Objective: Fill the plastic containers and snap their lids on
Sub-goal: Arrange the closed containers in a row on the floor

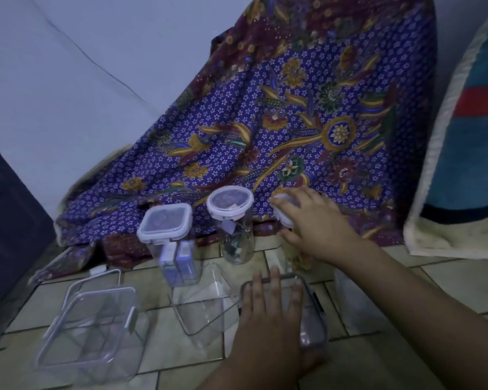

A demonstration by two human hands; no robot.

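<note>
My right hand [317, 220] is cupped over the white lid [283, 212] of a round clear container standing by the cloth; most of that container is hidden behind the hand. My left hand [268, 313] lies flat, fingers spread, on the lid of a dark-rimmed clear container [314, 313] on the floor. A tall round container [237, 243] with a white lid on stands to the left and has small items inside. A tall square container [178, 263] also has its white lid on and holds white and blue items. Two clear containers, one lying at the left [93, 322] and one tilted in the middle [206, 302], look empty.
A purple batik cloth [293, 122] drapes down behind the containers. A striped blue and red cushion [468, 142] leans at the right. The floor is pale tiles [378, 361]. A dark object [9, 220] stands at the far left against the white wall.
</note>
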